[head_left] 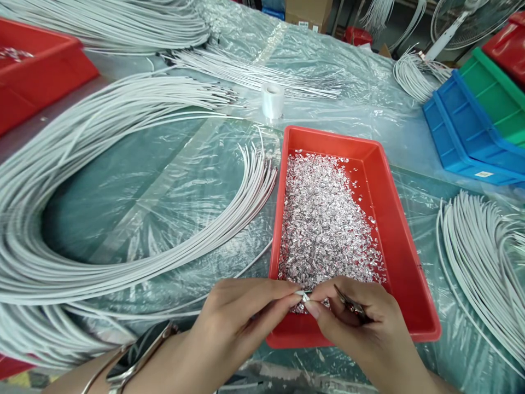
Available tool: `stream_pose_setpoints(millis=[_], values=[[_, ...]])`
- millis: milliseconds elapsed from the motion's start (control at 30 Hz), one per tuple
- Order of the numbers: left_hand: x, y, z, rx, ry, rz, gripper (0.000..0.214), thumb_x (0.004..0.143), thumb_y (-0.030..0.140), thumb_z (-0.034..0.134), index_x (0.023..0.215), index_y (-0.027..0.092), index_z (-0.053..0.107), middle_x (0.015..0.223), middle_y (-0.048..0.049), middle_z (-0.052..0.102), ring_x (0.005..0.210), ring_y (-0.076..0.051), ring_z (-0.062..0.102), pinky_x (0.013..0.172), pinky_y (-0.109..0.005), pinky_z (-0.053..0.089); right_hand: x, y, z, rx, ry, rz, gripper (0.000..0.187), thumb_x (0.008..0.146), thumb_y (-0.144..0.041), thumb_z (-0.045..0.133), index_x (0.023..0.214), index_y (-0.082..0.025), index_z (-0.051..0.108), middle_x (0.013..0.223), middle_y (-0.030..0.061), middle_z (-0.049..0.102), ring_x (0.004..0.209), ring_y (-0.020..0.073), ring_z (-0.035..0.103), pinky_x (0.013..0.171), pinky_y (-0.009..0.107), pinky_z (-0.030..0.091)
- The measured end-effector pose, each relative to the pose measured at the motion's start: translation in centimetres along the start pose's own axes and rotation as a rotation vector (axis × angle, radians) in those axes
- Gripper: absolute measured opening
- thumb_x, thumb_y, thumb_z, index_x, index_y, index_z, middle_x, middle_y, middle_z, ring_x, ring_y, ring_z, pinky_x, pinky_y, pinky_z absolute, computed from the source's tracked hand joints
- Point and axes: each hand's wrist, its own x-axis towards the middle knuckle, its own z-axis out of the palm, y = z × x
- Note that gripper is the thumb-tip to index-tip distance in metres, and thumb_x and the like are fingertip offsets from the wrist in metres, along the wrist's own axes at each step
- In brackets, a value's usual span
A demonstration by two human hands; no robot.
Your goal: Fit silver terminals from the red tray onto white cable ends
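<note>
My left hand (250,312) pinches a white cable (301,293) close to its end, above the near part of a red tray (394,235). The thumb and forefinger of my right hand (361,323) are closed on the tip of that cable, where a small whitish, shiny bit shows. Tucked in the curled fingers of the right hand is a small dark pointed metal tool (350,305); its exact kind is partly hidden. Below the hands, the tray holds a heap of silvery foil scraps (328,219).
A large loop of white cables (143,273) lies on the left. More cables (484,268) are on the right. A clear tape roll (273,101) stands behind the tray. Blue bins (463,131) are at the right, another red bin (45,71) at upper left.
</note>
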Motion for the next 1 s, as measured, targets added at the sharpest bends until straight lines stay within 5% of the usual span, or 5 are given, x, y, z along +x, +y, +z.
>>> stream_pose_setpoints(millis=[667,1000], values=[[-0.38,-0.32,-0.35,0.14,-0.043,0.175,0.027,0.089,0.005,0.051,0.114,0.013,0.052,0.095,-0.0064,0.072,0.08,-0.015,0.068,0.077,-0.023,0.056,-0.18,-0.29,0.07,0.02,-0.005,0.057,0.013,0.079,-0.015,0.056,0.066,-0.02,0.057,0.052,-0.0082,0.03,0.045,0.0078,0.024,0.04,0.023,0.018],[-0.45,-0.31,-0.58,0.19,-0.07,0.251,0.022,0.093,0.007,0.047,0.114,0.009,0.052,0.095,-0.009,0.072,0.084,-0.014,0.065,0.074,-0.023,0.054,-0.21,-0.18,-0.14,0.147,-0.055,0.259,0.012,0.076,-0.02,0.059,0.064,-0.021,0.058,0.049,-0.009,0.024,0.046,0.0089,0.02,0.042,0.025,0.016]])
